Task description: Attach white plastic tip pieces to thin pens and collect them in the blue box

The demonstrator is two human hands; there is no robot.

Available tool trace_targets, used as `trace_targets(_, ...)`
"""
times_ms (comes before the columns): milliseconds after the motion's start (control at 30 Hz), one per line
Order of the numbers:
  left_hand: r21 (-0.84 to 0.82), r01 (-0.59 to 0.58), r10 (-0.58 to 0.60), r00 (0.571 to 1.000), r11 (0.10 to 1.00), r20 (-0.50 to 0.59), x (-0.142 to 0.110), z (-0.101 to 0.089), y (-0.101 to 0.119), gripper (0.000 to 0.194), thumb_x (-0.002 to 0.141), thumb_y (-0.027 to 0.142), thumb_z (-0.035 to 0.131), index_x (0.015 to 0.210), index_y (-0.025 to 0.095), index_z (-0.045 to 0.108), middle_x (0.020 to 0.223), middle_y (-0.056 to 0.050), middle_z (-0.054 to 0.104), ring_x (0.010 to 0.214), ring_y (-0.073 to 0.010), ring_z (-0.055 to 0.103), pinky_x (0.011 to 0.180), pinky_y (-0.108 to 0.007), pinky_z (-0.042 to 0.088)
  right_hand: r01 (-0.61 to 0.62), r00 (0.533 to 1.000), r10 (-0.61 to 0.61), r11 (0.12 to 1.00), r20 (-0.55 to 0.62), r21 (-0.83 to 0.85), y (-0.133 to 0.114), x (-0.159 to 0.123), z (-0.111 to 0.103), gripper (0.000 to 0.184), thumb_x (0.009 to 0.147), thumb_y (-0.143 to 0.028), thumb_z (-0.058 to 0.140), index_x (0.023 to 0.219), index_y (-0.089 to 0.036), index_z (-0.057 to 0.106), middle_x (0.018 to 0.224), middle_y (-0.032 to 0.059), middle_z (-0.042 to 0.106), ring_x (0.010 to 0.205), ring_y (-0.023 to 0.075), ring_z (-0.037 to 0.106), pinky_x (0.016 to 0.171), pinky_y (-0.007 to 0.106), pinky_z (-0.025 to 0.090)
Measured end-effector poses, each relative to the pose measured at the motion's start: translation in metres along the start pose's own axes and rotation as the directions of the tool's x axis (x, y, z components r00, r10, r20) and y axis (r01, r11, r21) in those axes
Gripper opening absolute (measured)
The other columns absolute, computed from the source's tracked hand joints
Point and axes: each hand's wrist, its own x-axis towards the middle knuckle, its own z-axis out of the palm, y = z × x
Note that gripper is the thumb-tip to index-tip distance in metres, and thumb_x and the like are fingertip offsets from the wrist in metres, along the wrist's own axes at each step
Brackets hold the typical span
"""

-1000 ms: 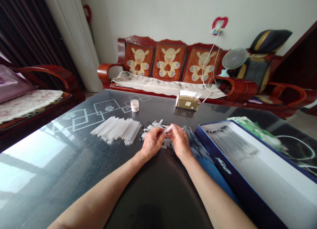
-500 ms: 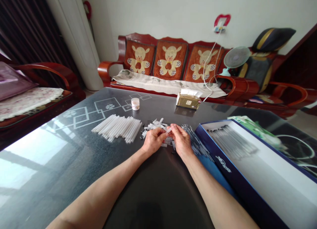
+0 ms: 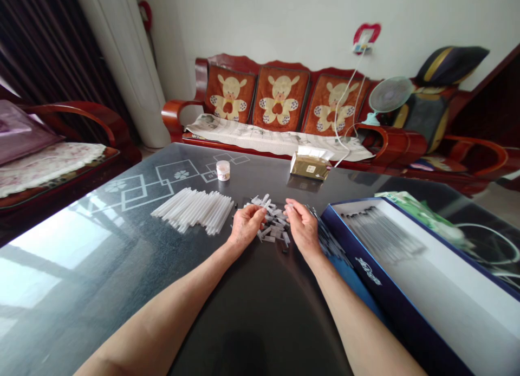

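Curled and loosely closed, my left grip and right grip rest apart on either side of a heap of short white plastic tubes, some black-tipped. I cannot tell whether either grip pinches a piece. Half a second earlier, both met over one white tube; now no tube shows between them. A careless sweep of my right wrist could knock the loose dark rods just beside it, or nudge the heap toward the bundle of long white tubes on my left. An open blue box holding more dark-tipped rods lies right, on the dark glass surface, with a small jar and a tissue pack beyond.
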Motion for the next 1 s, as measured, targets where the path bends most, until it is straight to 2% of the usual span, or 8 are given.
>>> trace_targets(133, 0.156, -0.119, 0.135, 0.986, 0.980, -0.093, 0.001, -0.005, -0.005, 0.031, 0.080, 0.047, 0.060, 0.082, 0.017, 0.066, 0.062, 0.002, 0.061, 0.053, -0.0096, 0.054, 0.052, -0.020, 0.043, 0.195, 0.978, -0.169, 0.952, 0.124, -0.238, 0.004, -0.006, 0.001, 0.029, 0.072, -0.033, 0.071, 0.100, -0.028, 0.071, 0.084, 0.0019, 0.070, 0.071, 0.0181, 0.061, 0.078, 0.033, 0.050)
trace_targets(300, 0.257, -0.158, 0.187, 0.978, 0.954, -0.095, 0.003, -0.007, -0.012, 0.030, 0.083, 0.046, 0.057, 0.085, 0.017, 0.068, 0.063, 0.001, 0.063, 0.056, -0.0106, 0.056, 0.057, -0.020, 0.045, 0.411, 0.898, -0.288, 0.820, 0.333, -0.398, 0.010, -0.011, 0.002, 0.020, 0.081, -0.032, 0.063, 0.099, -0.027, 0.070, 0.098, 0.0062, 0.067, 0.083, 0.0216, 0.063, 0.084, 0.035, 0.050)
trace_targets(433, 0.268, -0.170, 0.197, 0.977, 0.948, -0.079, 0.002, -0.006, -0.011, 0.029, 0.083, 0.045, 0.057, 0.085, 0.017, 0.068, 0.064, 0.001, 0.063, 0.057, -0.0106, 0.055, 0.057, -0.021, 0.044, 0.499, 0.861, -0.359, 0.729, 0.360, -0.467, 0.011, -0.013, 0.003, 0.025, 0.086, -0.031, 0.058, 0.109, -0.026, 0.066, 0.103, 0.0080, 0.065, 0.094, 0.0235, 0.063, 0.087, 0.037, 0.050)
trace_targets(567, 0.367, -0.194, 0.231, 0.971, 0.910, -0.061, -0.005, -0.005, 0.000, 0.025, 0.084, 0.040, 0.057, 0.086, 0.018, 0.068, 0.065, 0.000, 0.063, 0.060, -0.0114, 0.056, 0.062, -0.022, 0.044, 0.587, 0.810, -0.467, 0.648, 0.356, -0.486, 0.011, -0.016, 0.005, 0.022, 0.089, -0.026, 0.052, 0.107, -0.022, 0.065, 0.101, 0.0098, 0.065, 0.095, 0.0231, 0.063, 0.087, 0.037, 0.050)
trace_targets(667, 0.485, -0.253, 0.307, 0.951, 0.837, -0.033, -0.008, -0.004, 0.005, 0.018, 0.085, 0.033, 0.057, 0.085, 0.018, 0.068, 0.073, -0.001, 0.065, 0.065, -0.0117, 0.058, 0.066, -0.023, 0.045, 0.619, 0.785, -0.510, 0.624, 0.352, -0.477, 0.014, -0.015, 0.006, 0.020, 0.090, -0.025, 0.051, 0.104, -0.021, 0.065, 0.098, 0.0096, 0.065, 0.094, 0.0226, 0.062, 0.086, 0.036, 0.050)
trace_targets(833, 0.666, -0.344, 0.478, 0.878, 0.662, -0.022, -0.008, -0.006, 0.001, 0.012, 0.085, 0.027, 0.059, 0.085, 0.019, 0.069, 0.076, -0.002, 0.062, 0.071, -0.0119, 0.058, 0.070, -0.023, 0.046, 0.643, 0.764, -0.554, 0.613, 0.331, -0.460, 0.017, -0.013, 0.005, 0.017, 0.089, -0.024, 0.052, 0.101, -0.019, 0.065, 0.095, 0.0085, 0.066, 0.090, 0.0217, 0.063, 0.083, 0.036, 0.051)
trace_targets(900, 0.724, -0.327, 0.497, 0.868, 0.607, -0.025, -0.006, -0.009, -0.001, 0.012, 0.085, 0.026, 0.060, 0.086, 0.020, 0.070, 0.077, -0.002, 0.062, 0.073, -0.0122, 0.059, 0.071, -0.022, 0.046, 0.649, 0.758, -0.568, 0.611, 0.320, -0.453, 0.018, -0.012, 0.005, 0.016, 0.089, -0.024, 0.053, 0.099, -0.018, 0.065, 0.093, 0.0082, 0.066, 0.088, 0.0215, 0.063, 0.082, 0.035, 0.051)
trace_targets(1000, 0.812, -0.238, 0.458, 0.888, 0.532, -0.040, 0.000, -0.015, 0.001, 0.014, 0.086, 0.027, 0.059, 0.087, 0.021, 0.071, 0.080, -0.003, 0.064, 0.076, -0.0131, 0.061, 0.070, -0.022, 0.046, 0.649, 0.758, -0.574, 0.620, 0.310, -0.440, 0.018, -0.011, 0.005, 0.015, 0.088, -0.024, 0.053, 0.097, -0.018, 0.064, 0.093, 0.0078, 0.066, 0.087, 0.0211, 0.064, 0.081, 0.035, 0.052)
